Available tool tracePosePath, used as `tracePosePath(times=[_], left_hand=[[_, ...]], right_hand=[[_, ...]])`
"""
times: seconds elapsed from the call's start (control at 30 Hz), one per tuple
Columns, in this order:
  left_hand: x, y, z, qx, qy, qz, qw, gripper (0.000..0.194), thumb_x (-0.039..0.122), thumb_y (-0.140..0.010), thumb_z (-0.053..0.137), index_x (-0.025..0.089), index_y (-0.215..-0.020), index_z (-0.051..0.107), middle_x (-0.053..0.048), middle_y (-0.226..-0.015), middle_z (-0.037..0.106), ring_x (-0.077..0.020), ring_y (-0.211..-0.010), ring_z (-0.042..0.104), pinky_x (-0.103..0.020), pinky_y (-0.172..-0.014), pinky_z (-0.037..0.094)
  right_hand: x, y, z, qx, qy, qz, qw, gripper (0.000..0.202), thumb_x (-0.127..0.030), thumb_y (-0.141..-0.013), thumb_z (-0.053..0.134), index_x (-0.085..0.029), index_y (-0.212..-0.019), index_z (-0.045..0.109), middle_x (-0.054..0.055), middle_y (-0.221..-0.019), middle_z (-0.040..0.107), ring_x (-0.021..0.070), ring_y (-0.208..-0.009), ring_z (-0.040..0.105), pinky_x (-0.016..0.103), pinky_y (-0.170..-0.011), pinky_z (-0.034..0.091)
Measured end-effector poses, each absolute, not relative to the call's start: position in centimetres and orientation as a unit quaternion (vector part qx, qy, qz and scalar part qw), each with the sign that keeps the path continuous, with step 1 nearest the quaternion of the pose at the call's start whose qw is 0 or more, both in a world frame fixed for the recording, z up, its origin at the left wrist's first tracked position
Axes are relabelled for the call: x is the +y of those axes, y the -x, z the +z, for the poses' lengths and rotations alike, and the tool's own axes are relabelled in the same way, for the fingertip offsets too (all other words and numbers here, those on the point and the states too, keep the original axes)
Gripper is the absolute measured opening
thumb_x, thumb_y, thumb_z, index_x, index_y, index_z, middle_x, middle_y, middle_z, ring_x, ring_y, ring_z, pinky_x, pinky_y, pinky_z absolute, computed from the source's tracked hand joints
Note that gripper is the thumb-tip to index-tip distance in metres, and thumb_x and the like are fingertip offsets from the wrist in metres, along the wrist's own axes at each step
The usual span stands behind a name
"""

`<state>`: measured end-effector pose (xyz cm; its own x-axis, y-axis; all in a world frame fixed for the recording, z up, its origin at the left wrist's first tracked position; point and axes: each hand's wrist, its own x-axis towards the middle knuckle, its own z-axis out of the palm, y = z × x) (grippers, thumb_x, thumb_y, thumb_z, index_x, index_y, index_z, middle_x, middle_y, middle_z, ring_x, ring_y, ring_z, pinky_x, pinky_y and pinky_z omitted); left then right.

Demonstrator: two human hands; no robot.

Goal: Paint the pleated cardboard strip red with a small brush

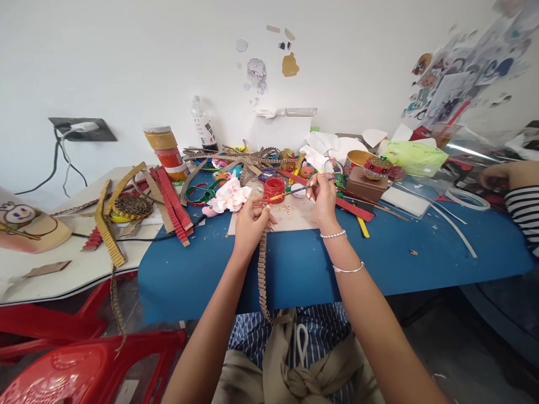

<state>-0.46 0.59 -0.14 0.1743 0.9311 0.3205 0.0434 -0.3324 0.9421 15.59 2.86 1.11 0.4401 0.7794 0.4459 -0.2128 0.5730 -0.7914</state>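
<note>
My left hand (pixel 251 223) is closed around the upper part of a brown corrugated cardboard strip (pixel 262 275), which hangs over the table's front edge towards the lap. In my right hand (pixel 323 197) is a thin paintbrush (pixel 298 191), gripped between the fingers and slanting down to the left. Its tip, with yellowish paint on it, lies in front of a small round red pot (pixel 274 186). Beneath both hands is a paint-spotted pale board (pixel 290 220). Crumpled white tissue with red stains (pixel 231 193) sits just left of my left hand.
Red corrugated strips (pixel 170 202), a yellow strip (pixel 108 224) and a paint jar (pixel 166 151) stand to the left. A bottle (pixel 204 124) is at the back. On the right are a brown box (pixel 367 184), a green tissue pack (pixel 415 157) and another person's arm (pixel 507 175).
</note>
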Motion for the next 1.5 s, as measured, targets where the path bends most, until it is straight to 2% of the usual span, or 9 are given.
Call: tracePosePath(times=[0.47, 0.8, 1.27, 1.5], left_hand=[[0.74, 0.49, -0.42, 0.385, -0.622, 0.539, 0.416, 0.029, 0.025, -0.072, 0.048, 0.016, -0.099, 0.044, 0.004, -0.056, 0.06, -0.0077, -0.042, 0.05, -0.021, -0.049, 0.041], [0.76, 0.39, -0.32, 0.381, -0.622, 0.53, 0.432, 0.03, 0.026, -0.071, 0.05, 0.016, -0.099, 0.044, 0.005, -0.054, 0.059, -0.0082, -0.041, 0.051, -0.021, -0.048, 0.041], [0.61, 0.48, -0.1, 0.398, -0.613, 0.522, 0.439, 0.029, 0.025, -0.072, 0.049, 0.015, -0.099, 0.043, 0.006, -0.051, 0.058, -0.0086, -0.04, 0.05, -0.02, -0.046, 0.041], [0.52, 0.62, -0.05, 0.405, -0.617, 0.515, 0.437, 0.028, 0.026, -0.074, 0.047, 0.015, -0.1, 0.042, 0.004, -0.054, 0.06, -0.0081, -0.041, 0.049, -0.02, -0.047, 0.041]], right_hand=[[3.07, -16.19, 0.9, -0.381, 0.338, 0.323, 0.798, 0.035, -0.049, -0.076, 0.041, -0.02, -0.056, 0.038, -0.008, -0.039, 0.035, 0.0043, -0.03, 0.024, 0.022, -0.035, 0.018], [2.87, -15.67, 1.11, -0.432, 0.316, 0.329, 0.778, 0.037, -0.051, -0.075, 0.043, -0.02, -0.055, 0.041, -0.007, -0.039, 0.037, 0.0045, -0.032, 0.029, 0.02, -0.034, 0.018], [2.75, -15.46, 1.21, -0.419, 0.326, 0.341, 0.776, 0.034, -0.043, -0.078, 0.043, -0.019, -0.054, 0.043, -0.006, -0.038, 0.039, 0.0044, -0.032, 0.03, 0.019, -0.033, 0.016], [2.67, -15.46, 0.96, -0.391, 0.334, 0.334, 0.79, 0.034, -0.042, -0.078, 0.043, -0.018, -0.054, 0.042, -0.007, -0.039, 0.038, 0.0036, -0.033, 0.03, 0.018, -0.035, 0.02]])
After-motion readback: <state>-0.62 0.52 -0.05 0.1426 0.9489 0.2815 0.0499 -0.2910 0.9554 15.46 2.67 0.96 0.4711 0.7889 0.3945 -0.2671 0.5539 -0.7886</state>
